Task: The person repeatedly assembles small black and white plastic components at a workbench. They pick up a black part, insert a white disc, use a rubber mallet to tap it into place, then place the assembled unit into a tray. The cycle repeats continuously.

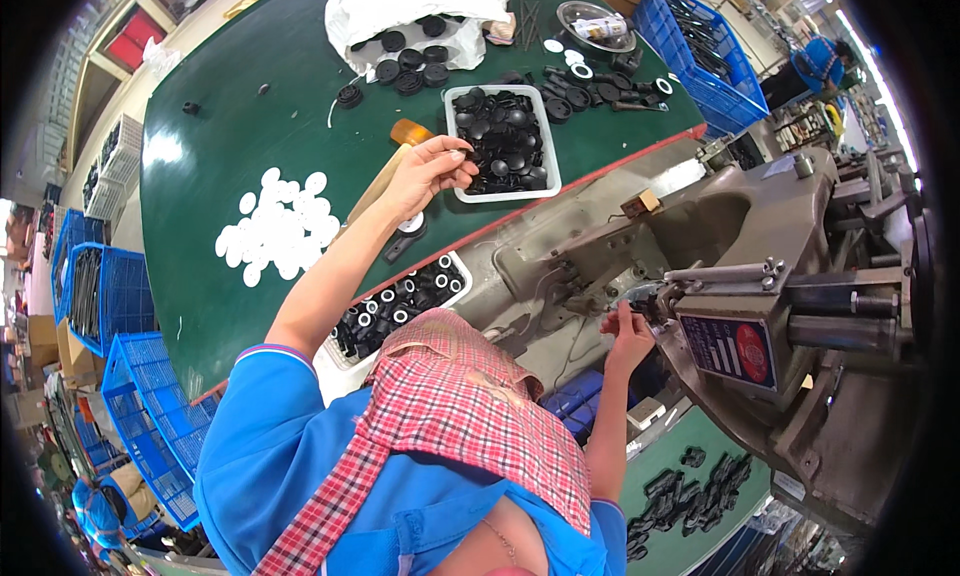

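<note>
The green table (250, 126) spans the upper left; its red edge runs diagonally, rising toward the right. The grey metal machine (750, 296) stands to the right of the table. The long axis of its rods (740, 274) lies nearly level across the view, the working end pointing left. A white bag (390, 6) rests at the far side of the table, its mouth facing the person, with black round parts at the opening. The white tray (510, 196) sits at the table's red edge, its long axis pointing away from the person with a slight tilt. The left hand (435, 171) is over the tray's left rim, pointing right, fingertips drawn narrow; whether they grip a part cannot be told. The right hand (625, 336) points away from the person at the machine's working end, fingers close together; any held part is indistinct. An amber handle (410, 132) lies just beyond the left hand. Black caps (505, 136) fill the tray, facing various ways.
</note>
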The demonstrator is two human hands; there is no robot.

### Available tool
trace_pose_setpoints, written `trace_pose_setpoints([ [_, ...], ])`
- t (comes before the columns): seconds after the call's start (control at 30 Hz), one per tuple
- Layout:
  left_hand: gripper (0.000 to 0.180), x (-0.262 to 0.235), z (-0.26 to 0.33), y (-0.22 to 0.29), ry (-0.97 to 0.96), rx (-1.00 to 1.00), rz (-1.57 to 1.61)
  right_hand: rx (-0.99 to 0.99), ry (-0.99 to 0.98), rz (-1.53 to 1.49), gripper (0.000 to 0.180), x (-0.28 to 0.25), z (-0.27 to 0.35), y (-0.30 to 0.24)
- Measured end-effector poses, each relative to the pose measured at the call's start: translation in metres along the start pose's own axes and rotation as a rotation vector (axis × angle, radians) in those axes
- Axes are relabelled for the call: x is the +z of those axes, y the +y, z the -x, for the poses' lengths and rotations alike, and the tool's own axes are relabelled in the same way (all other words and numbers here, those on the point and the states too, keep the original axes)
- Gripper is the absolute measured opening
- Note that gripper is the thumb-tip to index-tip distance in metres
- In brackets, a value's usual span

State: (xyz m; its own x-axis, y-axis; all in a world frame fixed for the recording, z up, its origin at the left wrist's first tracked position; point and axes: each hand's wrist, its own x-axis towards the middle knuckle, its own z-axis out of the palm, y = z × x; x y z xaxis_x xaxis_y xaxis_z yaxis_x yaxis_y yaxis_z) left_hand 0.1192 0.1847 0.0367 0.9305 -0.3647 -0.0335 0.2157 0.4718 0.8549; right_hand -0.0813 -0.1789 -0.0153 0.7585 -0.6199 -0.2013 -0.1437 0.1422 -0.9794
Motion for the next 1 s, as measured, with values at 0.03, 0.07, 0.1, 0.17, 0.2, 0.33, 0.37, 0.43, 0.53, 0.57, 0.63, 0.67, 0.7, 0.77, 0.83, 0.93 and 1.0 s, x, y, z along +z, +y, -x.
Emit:
trace_pose_setpoints([
  [0.03,0.022,-0.008,0.004,0.001,-0.051,0.030,0.045,-0.122,-0.007,0.122,0.019,-0.003,0.001,0.003],
  [0.07,0.023,-0.011,0.007,0.004,-0.048,0.055,0.055,-0.320,-0.026,0.314,0.018,-0.004,-0.003,0.003],
  [0.1,0.023,-0.014,0.014,0.008,-0.024,0.052,0.046,-0.513,-0.049,0.505,0.018,-0.007,-0.006,0.005],
  [0.17,0.024,-0.026,0.029,0.011,0.065,0.039,0.029,-0.689,-0.077,0.758,0.020,-0.010,-0.005,0.010],
  [0.2,0.022,-0.035,0.036,0.013,0.129,0.013,0.002,-0.673,-0.078,0.819,0.022,-0.010,-0.004,0.010],
  [0.33,0.026,-0.054,0.078,0.008,0.346,-0.088,-0.359,-0.347,-0.164,0.908,0.030,-0.010,0.015,0.025],
  [0.37,0.027,-0.058,0.082,0.003,0.356,-0.138,-0.377,-0.237,-0.276,0.820,0.031,-0.002,0.023,0.036],
  [0.43,0.029,-0.068,0.094,-0.012,0.377,-0.224,-0.422,-0.252,-0.530,0.677,0.033,0.031,0.052,0.042],
  [0.53,0.024,-0.062,0.096,-0.025,0.398,-0.147,-0.478,-0.603,-0.829,0.560,0.042,0.137,0.053,0.032],
  [0.57,0.025,-0.060,0.094,-0.027,0.443,-0.128,-0.517,-0.603,-0.898,0.561,0.049,0.170,0.053,0.026],
  [0.63,0.025,-0.053,0.086,-0.026,0.468,-0.195,-0.700,-0.597,-0.986,0.431,0.066,0.228,0.045,0.031],
  [0.67,0.026,-0.051,0.082,-0.024,0.480,-0.226,-0.793,-0.654,-0.979,0.453,0.075,0.250,0.038,0.041],
  [0.7,0.026,-0.052,0.080,-0.023,0.483,-0.228,-0.820,-0.617,-0.990,0.494,0.080,0.268,0.034,0.046],
  [0.77,0.027,-0.054,0.077,-0.022,0.493,-0.228,-0.866,-0.592,-1.022,0.448,0.075,0.288,0.030,0.054],
  [0.83,0.029,-0.061,0.075,-0.021,0.491,-0.283,-0.840,-0.591,-1.060,0.434,0.071,0.293,0.029,0.058],
  [0.93,0.032,-0.064,0.066,-0.013,0.453,-0.363,-0.860,-0.624,-1.028,0.419,0.069,0.293,0.028,0.064],
  [1.0,0.032,-0.062,0.062,-0.010,0.441,-0.409,-0.871,-0.651,-1.007,0.425,0.068,0.292,0.027,0.067],
])
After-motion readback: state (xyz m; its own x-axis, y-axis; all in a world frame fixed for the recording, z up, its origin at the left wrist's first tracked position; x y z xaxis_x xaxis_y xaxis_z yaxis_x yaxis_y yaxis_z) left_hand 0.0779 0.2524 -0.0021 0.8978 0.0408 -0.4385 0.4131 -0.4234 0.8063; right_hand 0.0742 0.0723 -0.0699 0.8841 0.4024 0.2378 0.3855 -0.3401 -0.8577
